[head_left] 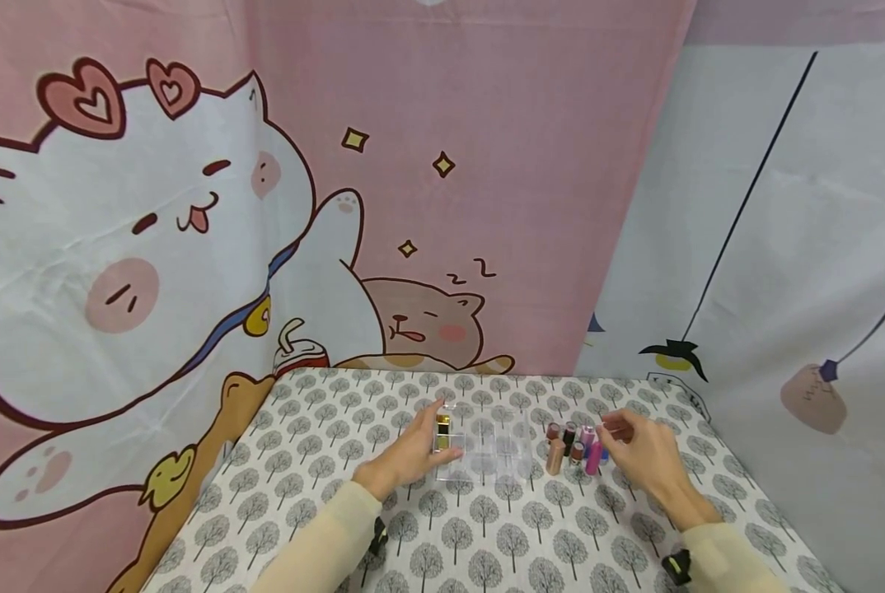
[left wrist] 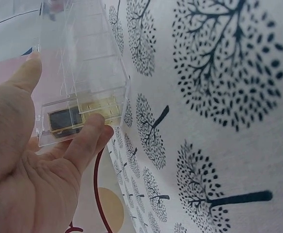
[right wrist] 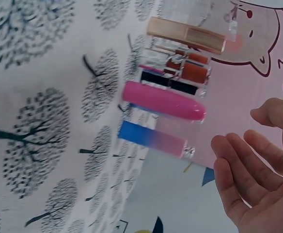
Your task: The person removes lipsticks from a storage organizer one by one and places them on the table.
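A clear plastic organizer box [head_left: 490,445] with several compartments stands upright on the table. My left hand [head_left: 405,455] grips its left end, thumb on one side and fingers on the other. A gold-and-black lipstick tube [left wrist: 78,116] lies in the end compartment, behind the fingertips in the left wrist view. To the right of the box several lip-makeup tubes stand in a cluster: a bright pink one [right wrist: 163,101], a blue-to-pink one [right wrist: 151,139], a beige-gold one [right wrist: 186,35] and a dark one [head_left: 568,436]. My right hand [head_left: 643,451] hovers beside them, fingers loosely bent and holding nothing.
A white tablecloth [head_left: 484,527] with grey trees covers the table. Behind it hangs a pink cloth [head_left: 524,206] printed with cartoon animals, and a pale cloth [head_left: 784,231] hangs at the right.
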`<state>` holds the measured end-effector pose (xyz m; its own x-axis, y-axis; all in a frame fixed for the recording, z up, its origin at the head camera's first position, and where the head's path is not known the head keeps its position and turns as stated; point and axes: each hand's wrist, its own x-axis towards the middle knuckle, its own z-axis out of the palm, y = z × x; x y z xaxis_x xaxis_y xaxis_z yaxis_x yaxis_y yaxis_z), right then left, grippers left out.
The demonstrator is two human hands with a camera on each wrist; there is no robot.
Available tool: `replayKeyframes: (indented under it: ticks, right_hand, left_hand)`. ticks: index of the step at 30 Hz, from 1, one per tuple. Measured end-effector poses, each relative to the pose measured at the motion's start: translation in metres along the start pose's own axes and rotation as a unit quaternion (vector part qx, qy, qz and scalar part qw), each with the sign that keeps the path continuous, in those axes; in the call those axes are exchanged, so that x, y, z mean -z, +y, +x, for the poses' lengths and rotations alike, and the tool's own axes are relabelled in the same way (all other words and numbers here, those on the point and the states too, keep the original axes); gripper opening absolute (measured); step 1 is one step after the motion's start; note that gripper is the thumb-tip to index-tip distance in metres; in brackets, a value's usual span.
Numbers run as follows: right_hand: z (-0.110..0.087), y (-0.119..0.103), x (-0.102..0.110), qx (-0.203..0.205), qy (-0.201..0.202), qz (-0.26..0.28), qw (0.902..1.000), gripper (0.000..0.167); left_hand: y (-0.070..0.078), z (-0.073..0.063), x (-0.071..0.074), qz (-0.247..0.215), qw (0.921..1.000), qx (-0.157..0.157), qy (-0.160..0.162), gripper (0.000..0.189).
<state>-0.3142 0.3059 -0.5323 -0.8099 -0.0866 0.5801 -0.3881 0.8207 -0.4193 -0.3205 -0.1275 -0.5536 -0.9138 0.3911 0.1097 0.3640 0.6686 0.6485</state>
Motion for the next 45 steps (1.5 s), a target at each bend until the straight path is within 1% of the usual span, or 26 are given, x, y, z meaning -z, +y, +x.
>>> replayKeyframes:
  ticks: [6, 9, 13, 18, 23, 26, 28, 37, 45]
  right_hand:
    - [0.007, -0.011, 0.003, 0.001, 0.005, 0.005, 1.0000, 0.014]
    - [0.010, -0.017, 0.002, 0.005, 0.006, 0.014, 0.9999, 0.016]
    - [0.014, -0.025, 0.000, 0.022, 0.017, 0.023, 0.9994, 0.019]
    - [0.016, -0.034, -0.004, 0.049, 0.033, 0.031, 0.9978, 0.017]
    - [0.017, -0.043, -0.010, 0.075, 0.040, 0.035, 0.9957, 0.014]
    - [0.018, -0.048, -0.014, 0.075, 0.035, 0.039, 0.9958, 0.015]
    - [0.019, -0.051, -0.017, 0.068, 0.029, 0.044, 0.9963, 0.015]
    - [0.023, -0.065, -0.026, 0.047, -0.006, 0.061, 0.9970, 0.017]
    - [0.026, -0.078, -0.040, 0.064, -0.019, 0.089, 0.9938, 0.021]
  left_hand:
    - [0.000, 0.001, 0.000, 0.005, 1.0000, 0.003, -0.005, 0.107]
    - [-0.001, 0.001, 0.000, 0.006, 1.0000, 0.003, -0.004, 0.107]
    - [-0.001, 0.002, 0.001, 0.010, 0.9999, 0.006, -0.007, 0.107]
    - [0.002, 0.000, 0.002, 0.008, 0.9999, 0.005, -0.012, 0.106]
    - [0.003, 0.000, 0.003, 0.006, 0.9997, 0.009, -0.021, 0.108]
    - [0.003, -0.001, 0.003, 0.003, 0.9996, 0.012, -0.024, 0.109]
    - [0.002, -0.001, 0.004, 0.002, 0.9996, 0.013, -0.026, 0.109]
    - [0.000, -0.001, 0.006, -0.009, 0.9996, 0.000, -0.027, 0.110]
    - [-0.001, -0.003, 0.006, -0.017, 0.9994, 0.004, -0.030, 0.110]
